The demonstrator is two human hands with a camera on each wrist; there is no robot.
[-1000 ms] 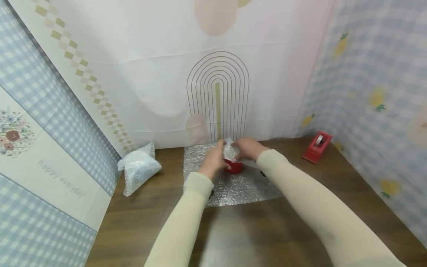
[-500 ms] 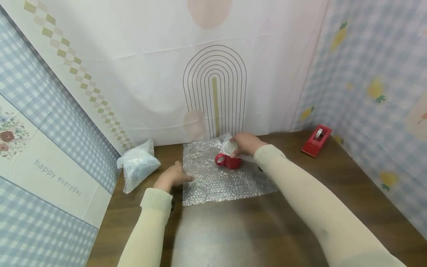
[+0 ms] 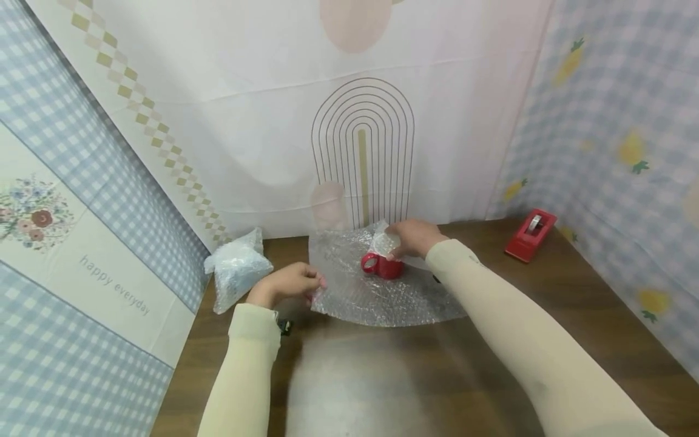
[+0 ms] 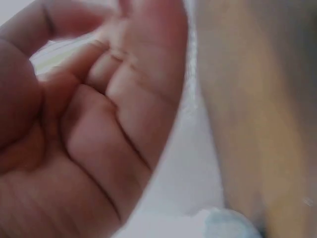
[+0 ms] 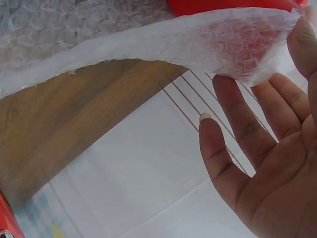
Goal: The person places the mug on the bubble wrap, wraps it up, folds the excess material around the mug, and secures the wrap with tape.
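Mug (image 3: 390, 269) partly hidden by wrap (image 3: 384, 243); sleeves (image 3: 240, 376) cropped.

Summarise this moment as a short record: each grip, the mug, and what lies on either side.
Left grip: pinches the bubble-wrap sheet at its left edge
Right grip: holds bubble wrap at the top of the red mug
Mug position: on the sheet, handle pointing left
Left side: bubble-wrapped bundle
Right side: red tape dispenser
Surface: brown tabletop

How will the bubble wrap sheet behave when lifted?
Likely floppy: the bubble wrap sheet curves up to the right hand. Probably light: it looks thin, with red showing through. Lifting might tip the red mug, which rests on it.
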